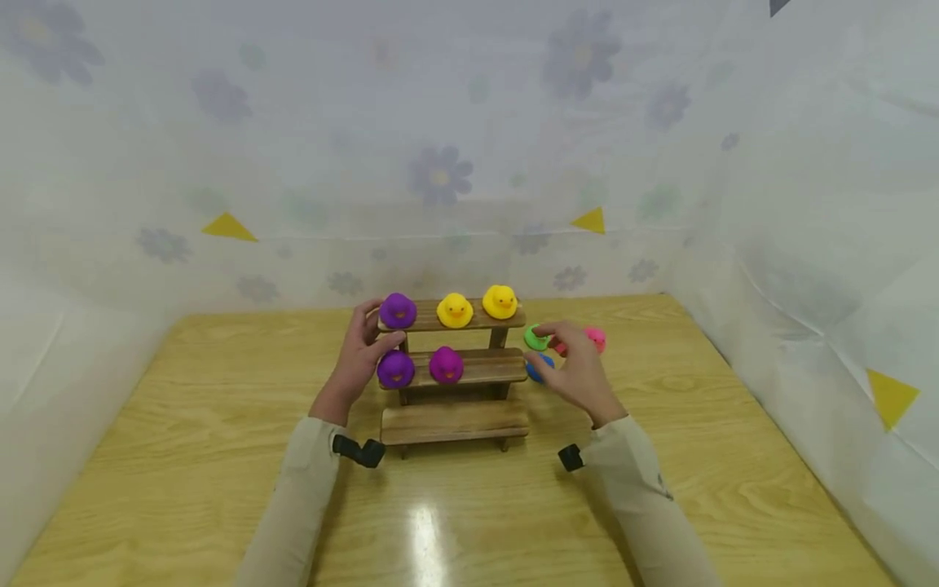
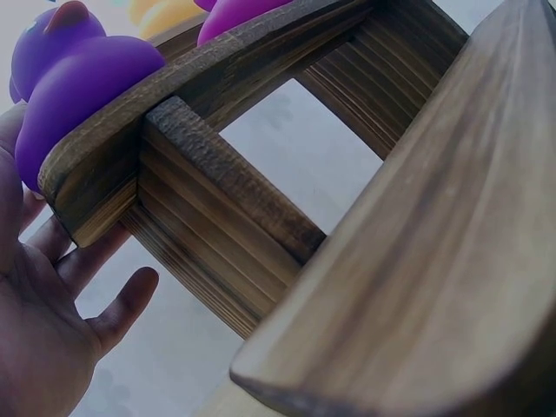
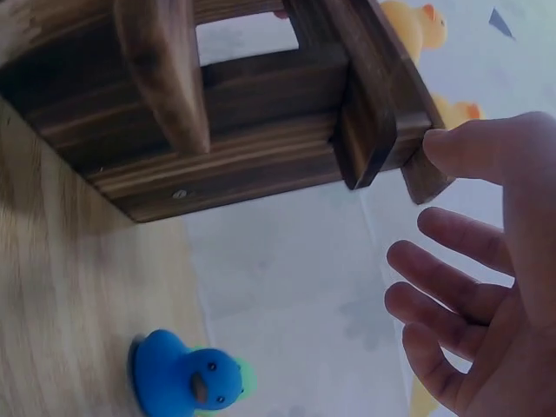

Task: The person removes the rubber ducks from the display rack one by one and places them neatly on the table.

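Note:
A three-tier wooden stand [image 1: 455,421] carries rubber ducks. On its top tier sit a purple duck [image 1: 398,311] and two yellow ducks [image 1: 455,311]; the middle tier holds another purple duck [image 1: 395,369] and a magenta duck [image 1: 446,364]. My left hand [image 1: 361,350] is at the stand's left end, fingers spread beside and partly behind the tier in the left wrist view. At the right end, my right hand [image 1: 579,371] hovers over loose ducks, its thumb tip at the tier's end in the right wrist view, fingers loosely bent, holding nothing. Below it lies a blue duck [image 3: 187,375].
Right of the stand, a green duck [image 1: 536,337] and pink ducks [image 1: 597,339] lie on the wood-grain table [image 1: 220,456], partly hidden by the right hand. A flowered white sheet [image 1: 440,122] encloses the back and sides, with yellow triangles [image 1: 891,398] on it.

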A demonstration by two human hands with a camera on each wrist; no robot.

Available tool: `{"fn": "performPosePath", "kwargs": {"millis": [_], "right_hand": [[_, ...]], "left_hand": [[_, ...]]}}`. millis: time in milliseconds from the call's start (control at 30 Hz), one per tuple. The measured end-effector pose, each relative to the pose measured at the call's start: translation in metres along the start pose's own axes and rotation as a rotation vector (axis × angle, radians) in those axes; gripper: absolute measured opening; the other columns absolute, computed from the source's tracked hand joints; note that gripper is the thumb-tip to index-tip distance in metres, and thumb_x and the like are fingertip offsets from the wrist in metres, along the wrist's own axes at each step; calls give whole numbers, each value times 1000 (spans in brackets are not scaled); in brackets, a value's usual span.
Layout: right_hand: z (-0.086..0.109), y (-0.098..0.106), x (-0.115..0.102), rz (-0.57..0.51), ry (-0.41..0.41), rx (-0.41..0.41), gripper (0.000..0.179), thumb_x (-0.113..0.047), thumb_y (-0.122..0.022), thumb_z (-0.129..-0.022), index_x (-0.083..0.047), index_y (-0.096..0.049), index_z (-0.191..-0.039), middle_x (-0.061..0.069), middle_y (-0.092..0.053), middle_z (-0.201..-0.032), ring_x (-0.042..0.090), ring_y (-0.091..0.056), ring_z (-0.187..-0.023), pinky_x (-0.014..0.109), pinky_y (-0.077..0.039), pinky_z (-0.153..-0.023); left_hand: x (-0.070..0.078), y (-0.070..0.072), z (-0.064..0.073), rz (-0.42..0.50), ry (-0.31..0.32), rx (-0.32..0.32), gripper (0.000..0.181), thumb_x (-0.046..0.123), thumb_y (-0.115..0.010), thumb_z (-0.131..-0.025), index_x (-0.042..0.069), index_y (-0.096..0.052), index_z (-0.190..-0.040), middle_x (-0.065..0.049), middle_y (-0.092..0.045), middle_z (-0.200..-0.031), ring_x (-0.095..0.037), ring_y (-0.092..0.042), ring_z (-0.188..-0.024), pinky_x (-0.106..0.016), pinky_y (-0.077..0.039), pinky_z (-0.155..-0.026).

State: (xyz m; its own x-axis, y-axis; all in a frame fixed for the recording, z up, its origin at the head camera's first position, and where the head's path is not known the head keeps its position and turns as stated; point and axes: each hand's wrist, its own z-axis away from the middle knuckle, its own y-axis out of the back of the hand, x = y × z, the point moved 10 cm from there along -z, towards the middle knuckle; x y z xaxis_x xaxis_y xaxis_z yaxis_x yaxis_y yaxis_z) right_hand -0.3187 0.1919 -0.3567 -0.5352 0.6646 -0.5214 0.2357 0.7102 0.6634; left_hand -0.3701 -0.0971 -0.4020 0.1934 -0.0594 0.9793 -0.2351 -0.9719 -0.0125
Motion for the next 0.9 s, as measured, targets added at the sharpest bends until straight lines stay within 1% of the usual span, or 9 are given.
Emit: {"fn": "performPosePath", "kwargs": {"millis": [133, 300, 400, 467, 567, 600, 667, 767, 900], "right_hand": [[-1, 0, -15, 5, 57, 3, 34, -12, -76, -82, -4, -64, -113, 15, -64, -107, 23, -54, -86, 43, -48, -70], [-2, -4, -34, 10, 138, 1, 37, -12, -77, -80, -4, -65, -115, 12, -64, -103, 20, -51, -85, 38, -47, -68], [-5, -10, -45, 21, 176, -11, 39, -13, -77, -81, -3, -64, -116, 12, -65, -105, 22, -54, -89, 39, -47, -74], [-5, -14, -52, 46, 182, -23, 39, -16, -77, -81, -4, -64, -116, 12, -66, -106, 25, -55, -93, 42, -46, -80], [-5, -16, -58, 92, 176, -16, 38, -19, -77, -83, -4, -63, -115, 10, -65, -108, 27, -56, -98, 44, -46, -86], [-5, -16, -59, 102, 171, -9, 38, -20, -77, -82, -5, -63, -114, 10, -65, -107, 28, -56, -99, 44, -46, -86], [-3, -16, -62, 108, 171, 5, 36, -20, -77, -82, -5, -63, -112, 10, -65, -104, 27, -55, -94, 42, -46, -81], [-3, -19, -67, 95, 199, 8, 36, -19, -78, -81, -5, -63, -110, 9, -66, -103, 26, -55, -93, 40, -46, -79], [-3, -28, -77, 74, 248, -17, 37, -20, -78, -80, -5, -63, -111, 7, -65, -105, 24, -55, -98, 39, -46, -84]], "left_hand": [[0, 0, 1, 4, 1, 6, 55, 10, -58, -96, 15, -27, -141, 8, -54, -128, -9, -55, -109, -25, -47, -88], [-1, -1, 1, 1, 7, 5, 56, 11, -58, -95, 15, -27, -142, -3, -52, -135, -8, -56, -109, -25, -47, -89], [0, 0, 0, 2, 6, 11, 56, 10, -58, -95, 14, -27, -142, -7, -51, -137, -8, -57, -107, -25, -47, -89], [-1, 0, 0, 5, 6, 14, 56, 10, -58, -95, 14, -27, -141, -6, -51, -136, -8, -57, -106, -25, -47, -89], [0, 0, 0, 10, 3, 13, 55, 10, -58, -95, 14, -27, -141, -1, -53, -133, -8, -57, -105, -25, -47, -88], [0, 0, 0, 11, 3, 9, 55, 10, -58, -96, 14, -27, -141, 1, -53, -132, -8, -57, -105, -25, -47, -88], [0, -1, 0, 13, 0, 2, 55, 10, -58, -96, 15, -27, -141, 5, -54, -130, -8, -58, -104, -26, -48, -87], [0, -1, 0, 20, -9, -4, 54, 11, -58, -96, 15, -28, -140, 8, -55, -127, -9, -59, -102, -27, -49, -85], [0, -1, 0, 25, -22, -7, 53, 12, -58, -96, 16, -29, -140, 9, -56, -125, -10, -59, -100, -27, -50, -84]]}}
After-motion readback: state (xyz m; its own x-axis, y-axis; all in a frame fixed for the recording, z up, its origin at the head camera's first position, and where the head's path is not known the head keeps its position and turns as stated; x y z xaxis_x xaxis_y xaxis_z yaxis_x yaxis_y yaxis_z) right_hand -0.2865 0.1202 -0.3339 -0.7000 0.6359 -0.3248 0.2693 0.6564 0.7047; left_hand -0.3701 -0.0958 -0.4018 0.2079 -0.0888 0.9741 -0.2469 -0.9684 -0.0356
